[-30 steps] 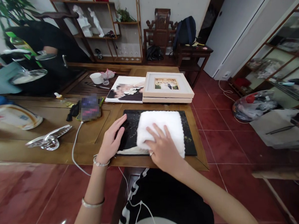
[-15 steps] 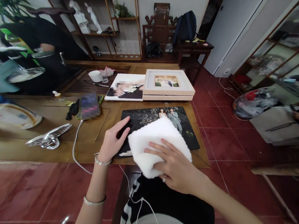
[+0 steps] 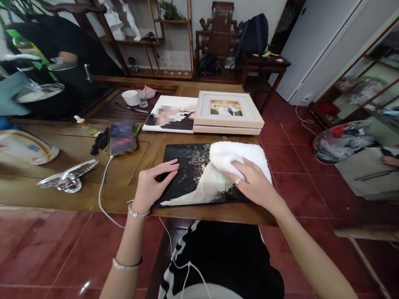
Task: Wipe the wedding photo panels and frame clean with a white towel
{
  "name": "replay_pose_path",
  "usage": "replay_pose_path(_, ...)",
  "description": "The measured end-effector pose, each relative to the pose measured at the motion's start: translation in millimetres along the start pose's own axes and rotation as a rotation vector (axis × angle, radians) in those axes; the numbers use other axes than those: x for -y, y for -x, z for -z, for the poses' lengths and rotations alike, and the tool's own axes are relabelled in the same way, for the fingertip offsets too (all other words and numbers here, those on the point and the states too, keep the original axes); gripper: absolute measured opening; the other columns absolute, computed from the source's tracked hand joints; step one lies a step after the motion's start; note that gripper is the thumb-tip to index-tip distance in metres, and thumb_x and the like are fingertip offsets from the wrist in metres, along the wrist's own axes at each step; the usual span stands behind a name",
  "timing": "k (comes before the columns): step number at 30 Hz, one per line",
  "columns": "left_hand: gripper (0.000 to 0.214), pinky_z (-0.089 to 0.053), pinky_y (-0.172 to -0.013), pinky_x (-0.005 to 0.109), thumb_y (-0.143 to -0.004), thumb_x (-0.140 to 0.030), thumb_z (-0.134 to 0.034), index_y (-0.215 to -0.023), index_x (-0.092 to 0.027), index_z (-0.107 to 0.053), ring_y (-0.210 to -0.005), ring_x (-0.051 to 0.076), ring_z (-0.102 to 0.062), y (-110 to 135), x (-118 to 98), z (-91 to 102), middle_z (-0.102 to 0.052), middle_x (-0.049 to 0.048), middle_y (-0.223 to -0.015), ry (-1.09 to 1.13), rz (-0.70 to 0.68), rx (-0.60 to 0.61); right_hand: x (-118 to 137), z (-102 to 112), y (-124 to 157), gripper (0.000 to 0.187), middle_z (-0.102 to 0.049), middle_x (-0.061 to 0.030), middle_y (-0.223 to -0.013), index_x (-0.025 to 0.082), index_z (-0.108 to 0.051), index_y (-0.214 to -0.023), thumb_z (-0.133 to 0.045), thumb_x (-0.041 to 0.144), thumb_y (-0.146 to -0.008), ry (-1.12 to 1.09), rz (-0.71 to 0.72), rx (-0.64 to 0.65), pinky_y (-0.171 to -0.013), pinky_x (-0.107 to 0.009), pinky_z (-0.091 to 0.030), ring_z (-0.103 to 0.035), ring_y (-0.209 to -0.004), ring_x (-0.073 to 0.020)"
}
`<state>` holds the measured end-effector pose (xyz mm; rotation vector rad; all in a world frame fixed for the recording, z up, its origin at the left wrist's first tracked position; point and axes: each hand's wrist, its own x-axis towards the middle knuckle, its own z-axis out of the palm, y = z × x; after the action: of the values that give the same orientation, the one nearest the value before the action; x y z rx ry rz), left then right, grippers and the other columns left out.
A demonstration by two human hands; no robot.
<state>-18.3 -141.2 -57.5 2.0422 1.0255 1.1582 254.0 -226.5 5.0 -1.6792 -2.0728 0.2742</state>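
Observation:
A dark photo panel (image 3: 186,167) with a long pale dress in its picture lies flat on the wooden table, close to the front edge. My left hand (image 3: 154,183) rests at the panel's left edge, fingers and thumb spread, holding nothing. Bunched in my right hand (image 3: 253,183) is a white cloth (image 3: 241,159), which lies over the upper right part of the panel and hides the people printed there. The fingers of this hand are curled into the cloth, and some of them are hidden by its folds.
Behind the panel sit a stack of pale picture frames (image 3: 229,119) and a white-edged photo print (image 3: 169,115). To the left are a phone (image 3: 122,137) on a white cable, a silver winged ornament (image 3: 69,177) and a white cup (image 3: 131,98). A person in black (image 3: 71,35) sits across the table.
My right hand has pushed the cloth away from me, from the panel's near side to its upper right. The pale dress is now uncovered. My left hand stays at the left edge.

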Motion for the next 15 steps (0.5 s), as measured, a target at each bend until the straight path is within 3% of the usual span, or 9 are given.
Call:
replay_pose_path(3, 0.018, -0.049, -0.101, 0.043, -0.084, -0.028, -0.064, -0.097, -0.02, -0.074, -0.106, 0.023, -0.066, 0, 0, 0.1, -0.073, 0.0057, -0.108, -0.009, 0.014, 0.003, 12, -10, -40, 0.023, -0.067, -0.0073, -0.098, 0.021, -0.066, -0.101, -0.047, 0.032, -0.094, -0.067, 0.048, 0.041, -0.08, -0.033, -0.044, -0.059, -0.092, -0.0241)
replay_pose_path(8, 0.018, -0.053, -0.094, 0.04, -0.083, -0.031, -0.065, -0.093, -0.02, -0.075, -0.098, 0.024, -0.069, 1, 7, 2.0, -0.075, 0.0047, -0.1, -0.1, 0.008, -0.016, 53, -34, -91, 0.027, -0.067, -0.0075, -0.112, 0.019, -0.064, -0.109, -0.045, 0.032, -0.096, -0.199, 0.269, 0.182, -0.085, -0.03, -0.041, -0.059, -0.1, -0.0224)
replay_pose_path(12, 0.017, -0.058, -0.076, 0.037, -0.081, -0.034, -0.065, -0.084, -0.021, -0.076, -0.076, 0.023, -0.071, 1, 11, 4.2, -0.076, 0.0028, -0.085, -0.192, 0.028, -0.022, 75, -44, -102, 0.026, -0.068, -0.0083, -0.108, 0.018, -0.063, -0.111, -0.045, 0.029, -0.095, -0.145, 0.314, 0.241, -0.083, -0.031, -0.042, -0.06, -0.099, -0.0231)
replay_pose_path(15, 0.019, -0.055, -0.087, 0.039, -0.083, -0.035, -0.064, -0.09, -0.021, -0.075, -0.089, 0.024, -0.071, 0, 9, 4.8, -0.076, 0.0035, -0.094, -0.145, 0.023, -0.006, 66, -41, -95, 0.028, -0.067, -0.0092, -0.113, 0.018, -0.06, -0.117, -0.045, 0.023, -0.094, -0.09, 0.296, 0.182, -0.087, -0.034, -0.041, -0.059, -0.103, -0.0249)
